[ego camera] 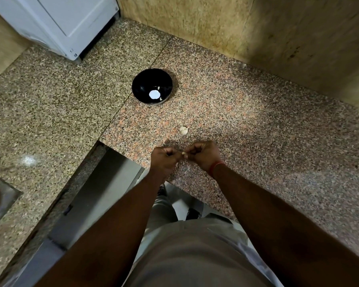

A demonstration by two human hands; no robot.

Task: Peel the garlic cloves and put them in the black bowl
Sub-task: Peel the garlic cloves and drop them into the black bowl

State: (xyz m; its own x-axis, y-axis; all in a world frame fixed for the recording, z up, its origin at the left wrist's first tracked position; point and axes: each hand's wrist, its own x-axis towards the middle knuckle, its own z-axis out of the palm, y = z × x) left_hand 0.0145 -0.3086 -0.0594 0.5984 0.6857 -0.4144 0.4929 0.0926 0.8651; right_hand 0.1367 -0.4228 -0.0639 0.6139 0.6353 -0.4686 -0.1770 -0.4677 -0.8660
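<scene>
- Just in front of the near edge of the desk [257, 125], well short of the black bowl [152, 86], a single small garlic clove [183, 154] is held between the two hands.
- The left hand [164, 157] is curled, its fingertips pinching one end of the clove; the right hand [203, 155] is curled likewise and pinches the other end. Each grip is therefore narrow and closed on the clove.
- The step in hand is judged to be the peeling of this clove; whether any skin is already off cannot be told, since the clove is mostly hidden by the fingers.
- Inside the black bowl, two small pale pieces [159, 93] are seen near a bright round reflection; they are taken to be cloves already peeled, though they are too small to be sure of.
- Between the black bowl and the hands, nearer the hands, one pale lump of garlic [183, 130] lies on the desk; whether it is unpeeled cloves or cast-off skin cannot be told.
- Counted: one black bowl, one clove in the hands, one lump on the desk, two pale pieces in the bowl.
- The task is judged to be partly done: the held clove is not yet in the bowl, and the lump may still need dealing with.
</scene>
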